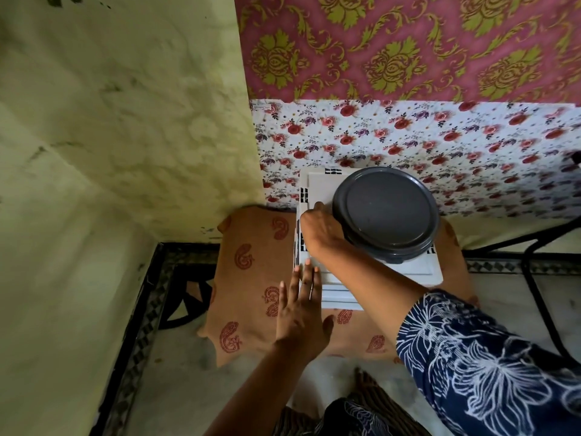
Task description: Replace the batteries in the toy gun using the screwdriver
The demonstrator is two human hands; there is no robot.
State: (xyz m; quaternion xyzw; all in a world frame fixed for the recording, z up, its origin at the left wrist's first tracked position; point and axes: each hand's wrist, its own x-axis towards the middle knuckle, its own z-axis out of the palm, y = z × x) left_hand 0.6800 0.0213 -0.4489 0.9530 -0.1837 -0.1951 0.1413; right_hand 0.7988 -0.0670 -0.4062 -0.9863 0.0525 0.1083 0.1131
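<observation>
Toy gun and screwdriver are nowhere in my sight as my left hand (300, 305) lies flat and released on the white boxes (317, 187) while my right hand (320, 229) grasps the grey tub (385, 212) beyond.

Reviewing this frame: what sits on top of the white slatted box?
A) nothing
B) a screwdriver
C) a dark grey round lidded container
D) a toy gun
C: the dark grey round container rests on the white box, with the right hand against its side.
</observation>
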